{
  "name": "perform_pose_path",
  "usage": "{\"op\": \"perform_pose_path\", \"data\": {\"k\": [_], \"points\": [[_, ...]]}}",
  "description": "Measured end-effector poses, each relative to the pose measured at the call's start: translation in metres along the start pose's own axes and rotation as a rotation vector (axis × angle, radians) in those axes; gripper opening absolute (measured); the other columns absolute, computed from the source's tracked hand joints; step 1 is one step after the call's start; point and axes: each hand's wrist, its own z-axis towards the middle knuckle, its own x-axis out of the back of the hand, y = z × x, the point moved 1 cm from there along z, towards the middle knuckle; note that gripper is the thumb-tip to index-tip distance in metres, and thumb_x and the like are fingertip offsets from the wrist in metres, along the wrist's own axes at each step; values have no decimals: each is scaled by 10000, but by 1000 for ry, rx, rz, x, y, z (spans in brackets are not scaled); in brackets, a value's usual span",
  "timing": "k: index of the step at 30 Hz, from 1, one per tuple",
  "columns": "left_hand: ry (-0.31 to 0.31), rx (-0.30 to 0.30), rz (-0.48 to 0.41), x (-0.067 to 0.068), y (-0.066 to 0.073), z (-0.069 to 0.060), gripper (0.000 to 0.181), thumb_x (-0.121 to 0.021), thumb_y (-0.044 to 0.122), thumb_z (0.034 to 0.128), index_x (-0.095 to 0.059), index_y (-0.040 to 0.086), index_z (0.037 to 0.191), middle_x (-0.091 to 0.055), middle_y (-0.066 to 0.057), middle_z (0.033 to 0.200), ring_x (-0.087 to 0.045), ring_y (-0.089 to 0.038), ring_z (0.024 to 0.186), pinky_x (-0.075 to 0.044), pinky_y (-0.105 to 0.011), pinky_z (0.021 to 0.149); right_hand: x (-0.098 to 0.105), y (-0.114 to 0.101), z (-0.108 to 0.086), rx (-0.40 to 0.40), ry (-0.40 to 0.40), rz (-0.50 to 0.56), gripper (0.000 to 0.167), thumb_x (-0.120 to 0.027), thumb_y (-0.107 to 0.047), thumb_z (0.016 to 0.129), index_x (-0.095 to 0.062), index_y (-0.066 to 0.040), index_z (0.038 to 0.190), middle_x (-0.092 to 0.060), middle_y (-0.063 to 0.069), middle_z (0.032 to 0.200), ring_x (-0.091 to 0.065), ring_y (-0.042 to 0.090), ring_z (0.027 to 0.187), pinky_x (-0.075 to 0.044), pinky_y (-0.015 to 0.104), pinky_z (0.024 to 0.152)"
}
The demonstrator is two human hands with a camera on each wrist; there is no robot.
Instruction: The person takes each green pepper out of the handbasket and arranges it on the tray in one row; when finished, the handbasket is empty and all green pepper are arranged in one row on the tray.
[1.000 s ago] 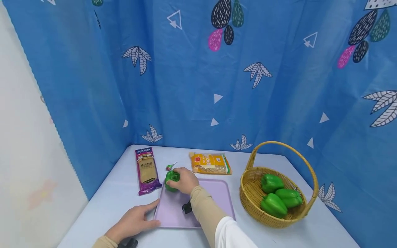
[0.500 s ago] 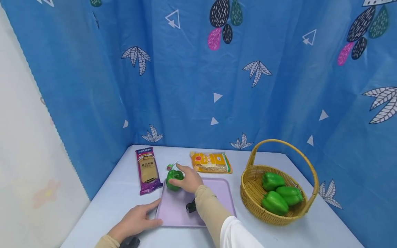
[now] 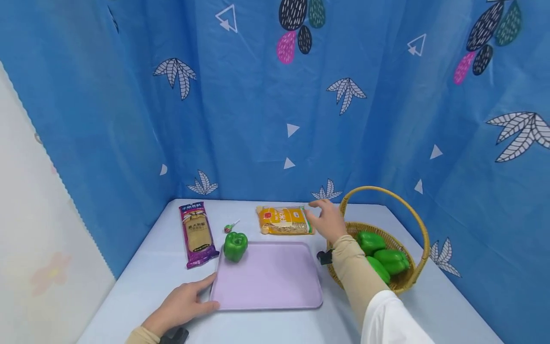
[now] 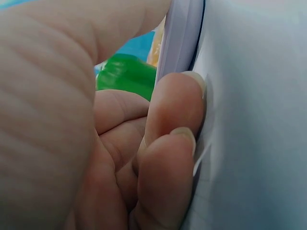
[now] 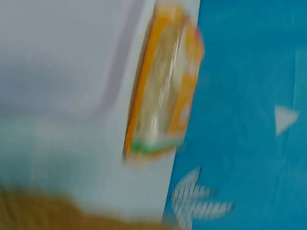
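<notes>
A green pepper (image 3: 235, 246) stands on the back left corner of the lilac tray (image 3: 275, 282). My left hand (image 3: 182, 306) touches the tray's left edge with thumb and index finger spread; in the left wrist view its other fingers rest against the table beside the rim (image 4: 181, 38). My right hand (image 3: 328, 222), holding nothing, hovers between the orange bag (image 3: 285, 220) and the wicker basket (image 3: 399, 286), fingers relaxed and apart. Several green peppers (image 3: 392, 261) lie in the basket, one partly covered by the right sleeve. The right wrist view is blurred.
A purple noodle packet (image 3: 198, 234) lies left of the tray, and a small lollipop (image 3: 230, 227) behind the pepper. The basket's tall handle (image 3: 418, 217) arches up at the right. A blue curtain (image 3: 258, 95) hangs behind the table.
My right hand has let go of the pepper on the tray and moved right, to the basket's near left side. The left hand stays at the tray edge. The head view has shifted slightly.
</notes>
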Motion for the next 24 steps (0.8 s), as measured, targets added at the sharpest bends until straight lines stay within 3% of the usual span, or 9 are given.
{"op": "perform_pose_path", "data": {"k": [5, 10, 15, 20, 24], "points": [[-6, 37, -15, -1, -2, -4, 893, -735, 626, 864, -475, 117, 1550, -418, 97, 573, -396, -66, 494, -364, -276, 543, 28, 57, -12, -70, 18, -117, 322, -630, -385, 1010, -743, -124, 1160, -701, 114, 1099, -639, 264, 846, -527, 455, 723], [0, 58, -22, 0, -6, -9, 892, -739, 625, 860, -479, 120, 1548, -421, 94, 570, -387, -70, 492, -350, -276, 525, 24, 94, -22, -116, 1, -304, 340, -621, -357, 972, -762, -80, 1109, -696, 176, 1093, -652, 392, 978, -531, 590, 804], [-1, 44, -25, 0, -5, -10, 886, -748, 606, 863, -479, 109, 1546, -408, 104, 558, -365, -56, 477, -352, -273, 510, 18, 113, -31, -240, -43, -408, 455, -631, -355, 943, -696, -21, 1244, -587, 292, 1285, -516, 504, 1172, -401, 717, 914], [10, -9, -14, 0, 0, -3, 872, -742, 599, 873, -484, 102, 1542, -397, 124, 561, -362, -32, 477, -364, -266, 522, 29, 122, -39, -406, 13, -379, 526, -629, -338, 966, -591, 50, 1318, -459, 368, 1339, -379, 577, 1249, -332, 753, 920], [9, -11, -11, -1, 2, 0, 862, -743, 588, 879, -485, 98, 1540, -400, 119, 559, -361, -34, 474, -366, -267, 516, 32, 126, -41, -474, -9, -356, 605, -623, -367, 978, -527, 87, 1367, -424, 410, 1331, -347, 613, 1263, -330, 757, 937]]}}
